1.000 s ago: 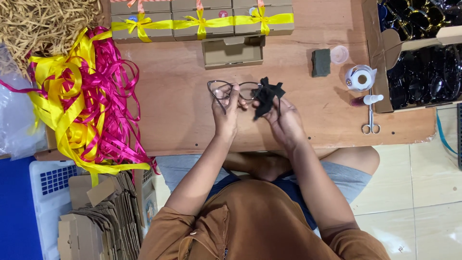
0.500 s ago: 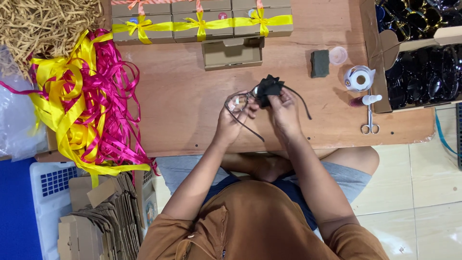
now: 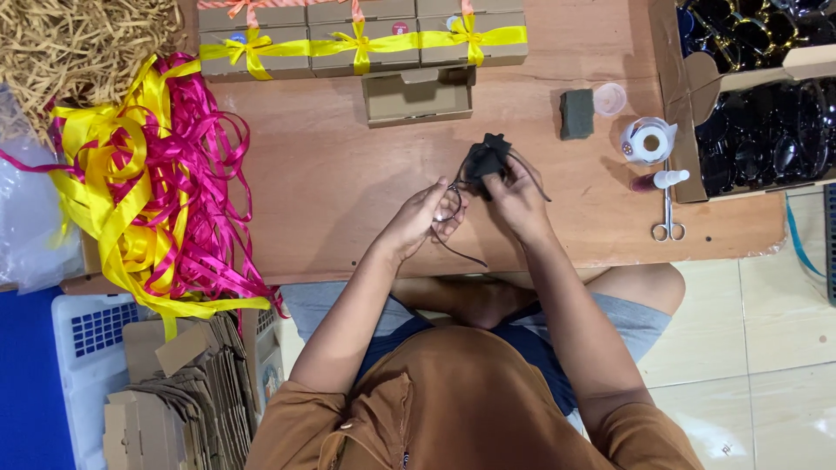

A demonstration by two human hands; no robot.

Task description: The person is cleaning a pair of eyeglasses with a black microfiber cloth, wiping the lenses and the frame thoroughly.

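Head view: thin-framed eyeglasses [image 3: 451,209] pinched in closed left hand [image 3: 424,218], just above the counter [image 3: 331,174]. Right hand [image 3: 514,198] clamped on soft black cloth [image 3: 484,159], pressed against the frame. Light, fragile, slippery lenses by the look; best gripped at rim.

We see a person from above wearing a rust-brown shirt [image 3: 461,400] with short sleeves that end near the elbows — at about seven o'clock on its front sits a stitched pocket flap with a small button. Below the shirt come grey shorts [image 3: 640,318] with a dark blue layer between them, toward twelve o'clock from the shirt's hem. The left hand [image 3: 418,218] and right hand [image 3: 520,202] are bare — no gloves, rings or watch show on them.
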